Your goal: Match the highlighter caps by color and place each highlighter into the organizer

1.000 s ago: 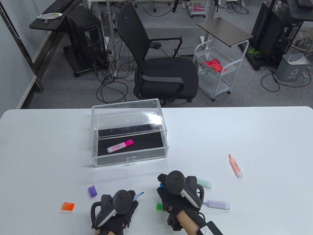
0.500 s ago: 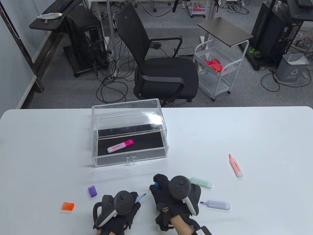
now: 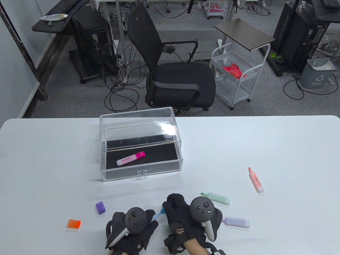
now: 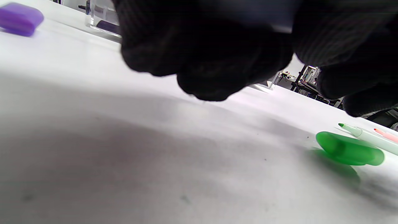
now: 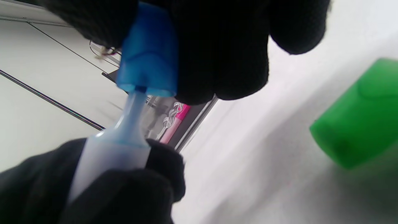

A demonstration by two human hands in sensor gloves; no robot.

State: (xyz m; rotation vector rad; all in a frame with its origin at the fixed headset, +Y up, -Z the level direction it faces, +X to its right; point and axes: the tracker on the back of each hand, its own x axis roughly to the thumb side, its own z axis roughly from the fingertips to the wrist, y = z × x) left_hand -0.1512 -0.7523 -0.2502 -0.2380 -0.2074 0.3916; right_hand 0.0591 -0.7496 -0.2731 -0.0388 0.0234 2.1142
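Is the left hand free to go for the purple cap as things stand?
Probably not yet: the left hand grips the blue highlighter being capped. The purple cap lies close, nothing between.

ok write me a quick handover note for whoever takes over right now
Left hand grips the blue highlighter; right hand pinches the blue cap, tip just entering it, not yet seated.
Done: pink highlighter capped, lying in the organizer.
Left: press the blue cap on and put it in the organizer. Then the green highlighter, purple highlighter and orange highlighter lie uncapped on the table's right; green cap near the hands, purple cap and orange cap on the left.
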